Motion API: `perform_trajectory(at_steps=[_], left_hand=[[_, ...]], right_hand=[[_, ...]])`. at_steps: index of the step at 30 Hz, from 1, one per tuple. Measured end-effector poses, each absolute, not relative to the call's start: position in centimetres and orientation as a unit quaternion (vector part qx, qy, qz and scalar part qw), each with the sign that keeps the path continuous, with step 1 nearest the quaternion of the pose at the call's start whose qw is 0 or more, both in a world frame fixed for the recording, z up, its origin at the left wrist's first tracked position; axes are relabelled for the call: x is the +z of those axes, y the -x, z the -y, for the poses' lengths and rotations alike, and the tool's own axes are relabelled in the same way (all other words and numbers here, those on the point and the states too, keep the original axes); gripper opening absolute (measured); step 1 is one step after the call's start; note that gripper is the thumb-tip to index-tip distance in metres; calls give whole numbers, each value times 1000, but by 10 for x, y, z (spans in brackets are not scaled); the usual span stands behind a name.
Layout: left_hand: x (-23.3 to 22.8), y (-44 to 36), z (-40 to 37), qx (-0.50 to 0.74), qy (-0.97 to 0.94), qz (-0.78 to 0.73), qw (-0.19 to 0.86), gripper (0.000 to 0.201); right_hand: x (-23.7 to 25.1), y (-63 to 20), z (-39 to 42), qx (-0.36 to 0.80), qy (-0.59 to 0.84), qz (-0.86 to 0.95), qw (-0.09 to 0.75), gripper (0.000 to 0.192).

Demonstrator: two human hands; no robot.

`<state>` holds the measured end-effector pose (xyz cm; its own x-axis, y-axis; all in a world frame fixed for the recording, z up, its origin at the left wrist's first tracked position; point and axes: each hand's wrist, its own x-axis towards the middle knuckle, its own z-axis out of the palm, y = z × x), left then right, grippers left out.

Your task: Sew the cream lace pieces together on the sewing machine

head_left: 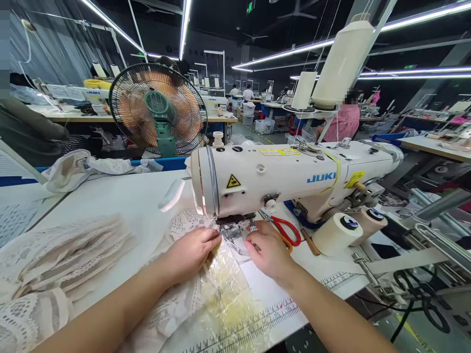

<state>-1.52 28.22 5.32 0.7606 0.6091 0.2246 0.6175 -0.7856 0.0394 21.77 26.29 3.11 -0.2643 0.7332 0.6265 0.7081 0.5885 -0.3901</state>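
Note:
The white JUKI sewing machine (253, 181) stands across the table, its needle area just beyond my hands. Left of the needle, my left hand (196, 249) pinches the edge of cream lace fabric (184, 221), fingers pressed together. More of that lace trails down under my left forearm. To the right of the presser foot (232, 232), my right hand (270, 250) is closed with its fingers curled. A small metallic piece shows at its fingertips, but what it holds is hidden. Wrinkled clear film with a yellowish tint (233, 299) covers the table below my hands.
Red-handled scissors (287, 230), a wooden-handled tool (310, 242) and thread cones (333, 236) sit right of my right hand. Lace pieces (69, 255) are piled at left. A printed ruler strip (253, 317) crosses the front. Behind the table stands a green fan (158, 110).

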Motion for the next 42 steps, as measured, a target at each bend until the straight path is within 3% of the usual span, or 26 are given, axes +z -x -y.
perform_trajectory(at_steps=[24, 26, 32, 34, 39, 42], left_hand=[[65, 23, -288, -105, 926, 352, 89, 35], [73, 25, -279, -117, 926, 351, 79, 37], [85, 27, -254, 0, 934, 358, 6, 17], [88, 25, -253, -19, 923, 383, -43, 13], [102, 18, -258, -128, 897, 407, -115, 14], [102, 12, -264, -168, 880, 424, -136, 19]], right_hand=[[28, -222, -269, -2, 472, 777, 417, 18], [29, -222, -269, 1, 480, 773, 416, 18], [31, -223, -272, 14, 492, 761, 424, 16], [34, -224, -269, 15, 490, 755, 436, 17], [38, -208, -226, 34, 462, 746, 478, 24], [31, -180, -190, 148, 393, 776, 470, 55]])
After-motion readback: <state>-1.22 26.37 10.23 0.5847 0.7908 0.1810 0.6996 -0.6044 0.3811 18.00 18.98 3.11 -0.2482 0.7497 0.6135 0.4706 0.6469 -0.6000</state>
